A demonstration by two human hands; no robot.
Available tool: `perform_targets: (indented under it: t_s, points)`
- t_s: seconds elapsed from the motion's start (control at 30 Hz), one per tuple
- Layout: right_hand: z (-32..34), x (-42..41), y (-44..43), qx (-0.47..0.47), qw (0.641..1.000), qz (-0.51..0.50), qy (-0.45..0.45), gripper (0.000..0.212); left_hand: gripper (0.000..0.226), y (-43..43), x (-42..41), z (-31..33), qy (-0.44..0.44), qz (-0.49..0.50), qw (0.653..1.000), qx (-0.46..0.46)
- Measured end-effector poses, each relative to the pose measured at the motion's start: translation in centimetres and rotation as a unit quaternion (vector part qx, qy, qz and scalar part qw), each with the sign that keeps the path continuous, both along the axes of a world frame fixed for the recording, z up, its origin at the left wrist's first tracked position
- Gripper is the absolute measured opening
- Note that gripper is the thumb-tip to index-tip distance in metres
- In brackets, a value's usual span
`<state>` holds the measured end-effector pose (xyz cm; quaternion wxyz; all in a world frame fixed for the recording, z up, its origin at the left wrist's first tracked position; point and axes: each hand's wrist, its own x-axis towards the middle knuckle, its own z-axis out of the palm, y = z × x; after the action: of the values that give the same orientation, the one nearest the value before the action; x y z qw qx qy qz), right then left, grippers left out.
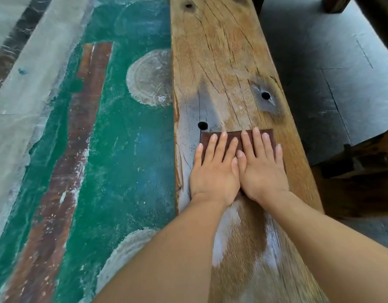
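Grip is flat rather than closed: the left hand (215,171) and the right hand (263,167) lie side by side, thumbs together and fingers straight. Both palms press down on a dark brown sandpaper sheet (206,136), and neither hand curls round anything.

The sheet lies across the wooden plank (221,62), the surface being worked. It sits just this side of a round hole (202,125), and only its far edge and corners show past the fingertips.

It looks thin, light and limp, so it will likely buckle or slide if pushed from 1 edge. Its gritty face should bite into the wood. Holding it under 2 spread palms, with pressure across its middle, seems the sound way.

The plank looks heavy and stiff, and it is cracked along the grain. A 2nd hole (265,95) sits in a grey stain. Pale dust (225,232) streaks the near end between the forearms.

Left of the plank is a worn green painted floor (127,149), and right of it a dark slab floor (319,73).
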<state>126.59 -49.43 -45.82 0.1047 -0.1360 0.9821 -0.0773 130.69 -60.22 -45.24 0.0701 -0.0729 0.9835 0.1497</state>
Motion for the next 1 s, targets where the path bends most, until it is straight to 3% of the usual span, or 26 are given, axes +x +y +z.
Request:
perform_targets:
  t_s: [0.43,0.6,0.83,1.0]
  points:
    - [1.7,15.6,2.9,0.000,0.995,0.102,-0.004,0.054,0.053,4.7,17.9,1.0,0.014,0.095,0.995,-0.030]
    - [2.7,21.8,5.3,-0.022,0.995,0.095,-0.021,0.054,0.052,7.3,23.8,0.6,0.024,0.110,0.993,-0.033]
    - [2.4,22.8,5.8,-0.016,0.995,0.081,-0.050,0.056,0.055,6.8,25.1,0.7,0.009,0.081,0.996,-0.019]
    - [3.0,19.3,4.2,0.015,0.995,0.090,-0.033,0.056,0.050,5.3,21.1,1.0,0.013,0.069,0.997,-0.013]
